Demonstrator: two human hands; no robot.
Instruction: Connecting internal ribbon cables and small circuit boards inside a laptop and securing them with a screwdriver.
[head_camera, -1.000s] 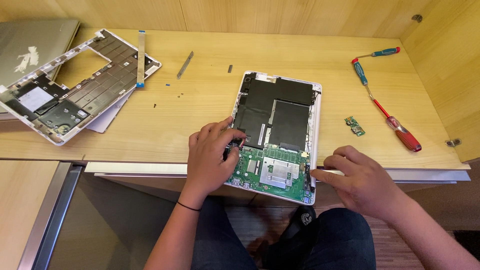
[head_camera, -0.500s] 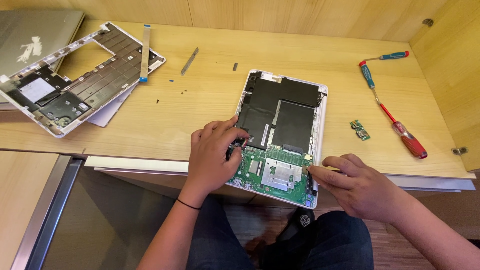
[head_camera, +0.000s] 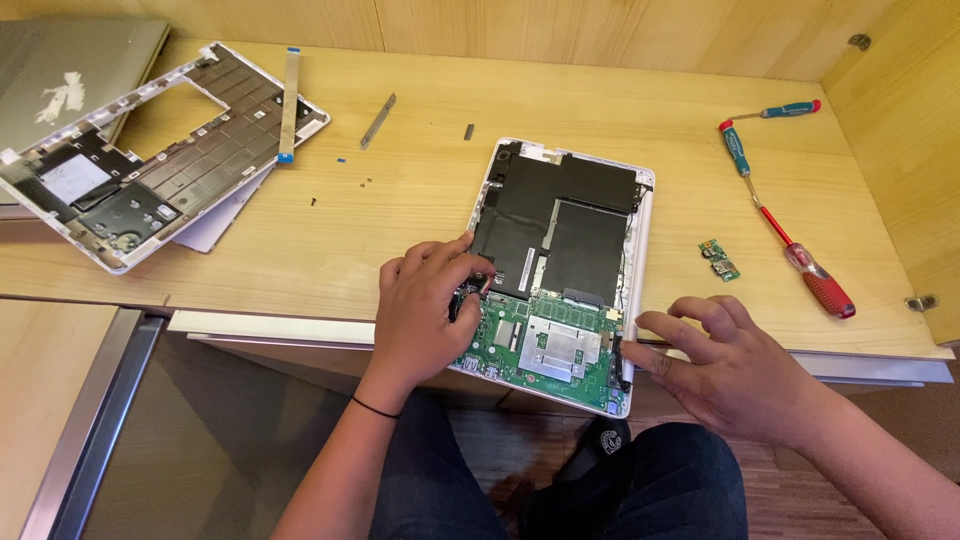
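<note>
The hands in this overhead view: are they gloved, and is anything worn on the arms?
No gloves: both the left hand and the right hand are bare, and so are the forearms, with no sleeves showing. The only thing worn is a thin black band around the left wrist. No rings or watch are visible. Dark trousers show below.

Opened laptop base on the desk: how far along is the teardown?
Done: the keyboard frame lies apart at far left, and a small green board and loose screws sit on the desk. In hand: the left hand works at the green mainboard's left edge while the right hand steadies the laptop base. Left: black battery and mainboard remain seated.
</note>
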